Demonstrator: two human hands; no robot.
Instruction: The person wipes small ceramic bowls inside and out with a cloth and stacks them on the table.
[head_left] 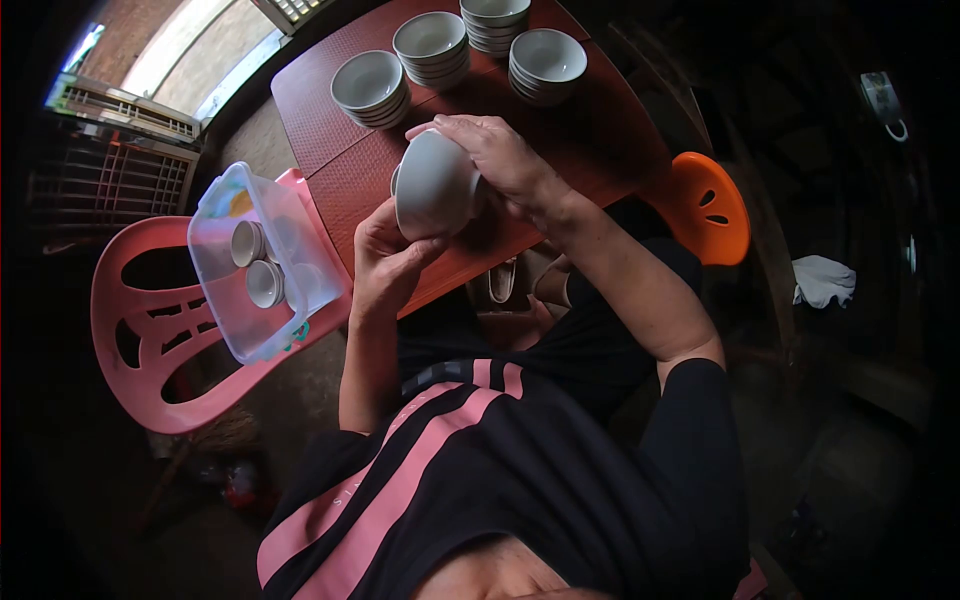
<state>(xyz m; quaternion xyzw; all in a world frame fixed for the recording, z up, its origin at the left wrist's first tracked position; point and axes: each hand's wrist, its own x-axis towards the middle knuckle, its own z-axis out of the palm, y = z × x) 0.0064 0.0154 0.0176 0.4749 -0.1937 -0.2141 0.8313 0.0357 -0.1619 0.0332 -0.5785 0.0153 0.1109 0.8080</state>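
Observation:
Both hands hold a white bowl [437,187] tipped on its side above the table's near edge, its outer wall facing me. My left hand [388,258] grips it from below and the left, with the thumb along the lower rim. Over the top and right side, my right hand [497,158] curls around the bowl. A thin second edge shows at the bowl's left; whether another bowl is nested there I cannot tell. Just beyond my hands stand a stack of white bowls [368,82] and another stack [432,42].
More stacked bowls [547,60] stand farther back on the reddish-brown table [310,95]. To the left, a pink chair [130,265] carries a clear plastic bin [215,290] with several small bowls [264,284] inside. An orange seat [715,215] is at the table's right.

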